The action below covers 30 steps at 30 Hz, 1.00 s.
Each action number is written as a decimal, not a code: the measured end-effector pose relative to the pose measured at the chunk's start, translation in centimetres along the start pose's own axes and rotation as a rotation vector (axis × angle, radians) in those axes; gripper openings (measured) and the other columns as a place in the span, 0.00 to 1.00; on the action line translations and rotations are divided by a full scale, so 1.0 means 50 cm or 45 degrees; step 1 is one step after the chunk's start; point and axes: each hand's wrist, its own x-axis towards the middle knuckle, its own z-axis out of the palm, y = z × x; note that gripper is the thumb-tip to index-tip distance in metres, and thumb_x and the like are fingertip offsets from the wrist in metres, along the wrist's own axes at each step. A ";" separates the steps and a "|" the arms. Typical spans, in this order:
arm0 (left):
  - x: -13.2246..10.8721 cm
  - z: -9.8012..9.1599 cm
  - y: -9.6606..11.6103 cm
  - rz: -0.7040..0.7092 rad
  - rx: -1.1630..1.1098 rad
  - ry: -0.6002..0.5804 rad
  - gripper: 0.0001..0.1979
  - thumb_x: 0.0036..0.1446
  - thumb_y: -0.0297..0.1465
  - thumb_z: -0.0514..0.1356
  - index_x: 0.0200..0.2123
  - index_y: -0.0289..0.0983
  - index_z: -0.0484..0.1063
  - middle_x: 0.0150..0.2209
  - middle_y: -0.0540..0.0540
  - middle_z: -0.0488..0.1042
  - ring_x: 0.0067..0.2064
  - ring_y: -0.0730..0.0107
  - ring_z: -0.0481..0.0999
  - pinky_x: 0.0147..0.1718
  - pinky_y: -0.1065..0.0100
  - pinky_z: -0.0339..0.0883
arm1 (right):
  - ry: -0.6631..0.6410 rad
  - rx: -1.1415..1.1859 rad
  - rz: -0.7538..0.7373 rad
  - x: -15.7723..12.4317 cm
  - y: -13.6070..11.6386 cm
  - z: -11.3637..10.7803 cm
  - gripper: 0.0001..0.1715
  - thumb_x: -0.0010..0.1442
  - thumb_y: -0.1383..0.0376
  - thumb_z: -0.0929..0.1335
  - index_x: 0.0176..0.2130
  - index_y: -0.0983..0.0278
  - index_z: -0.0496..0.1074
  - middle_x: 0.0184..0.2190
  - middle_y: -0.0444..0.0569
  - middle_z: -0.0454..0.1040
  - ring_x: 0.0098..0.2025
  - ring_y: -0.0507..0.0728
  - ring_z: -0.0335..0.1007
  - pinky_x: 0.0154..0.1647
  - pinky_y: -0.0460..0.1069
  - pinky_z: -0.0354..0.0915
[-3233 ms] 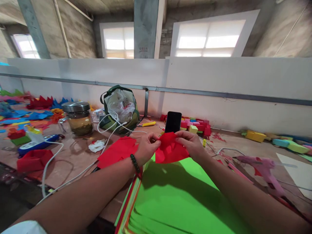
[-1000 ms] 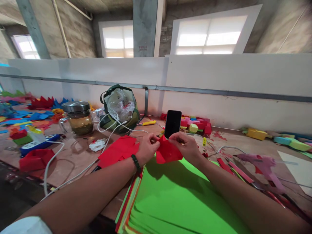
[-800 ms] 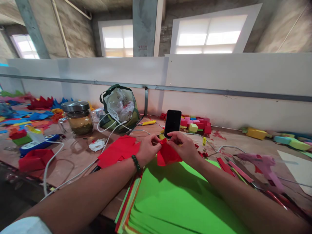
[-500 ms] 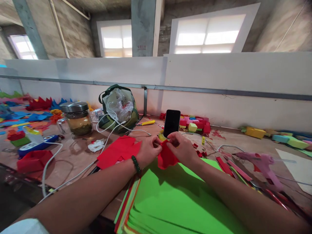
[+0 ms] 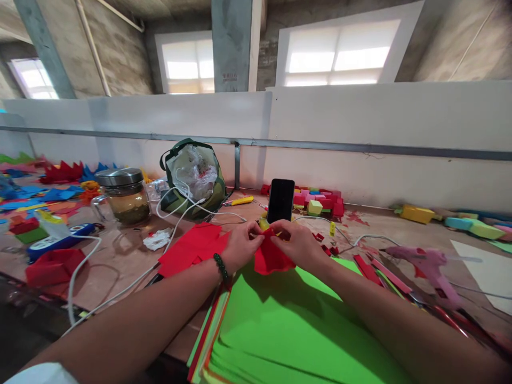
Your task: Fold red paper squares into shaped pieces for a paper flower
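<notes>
A piece of red craft sheet (image 5: pixel 272 258), felt or paper, is pinched by its upper edge between my two hands. My left hand (image 5: pixel 243 244), with a dark green bead bracelet at the wrist, closes on its left side. My right hand (image 5: pixel 298 242) grips the same edge close by on the right. The fingertips nearly meet, and the small part between them is hidden. Beneath lies a stack of bright green sheets (image 5: pixel 296 325). More red sheets (image 5: pixel 192 248) lie left of my left hand. Just behind my hands stands a black phone (image 5: pixel 281 200).
On the right lie a pink glue gun (image 5: pixel 426 266) and red strips (image 5: pixel 366 269). Small coloured blocks (image 5: pixel 320 202) sit behind. To the left are a yellow cutter (image 5: pixel 240 201), a bag (image 5: pixel 196 178), a glass jar (image 5: pixel 126 200), a blue power strip (image 5: pixel 60 241) and a white cable (image 5: pixel 176 234).
My hands stay pinched on the red sheet, whose lower part now spreads slightly wider. The whole view has shifted a little; nothing else has visibly moved.
</notes>
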 end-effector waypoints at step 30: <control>-0.024 0.002 0.031 0.412 -0.103 0.027 0.11 0.48 0.18 0.57 0.33 0.35 0.74 0.40 0.44 0.75 0.42 0.69 0.75 0.38 0.71 0.70 | 0.493 -0.146 -0.719 -0.010 0.006 -0.002 0.10 0.53 0.75 0.68 0.32 0.61 0.68 0.34 0.48 0.74 0.37 0.55 0.71 0.37 0.48 0.68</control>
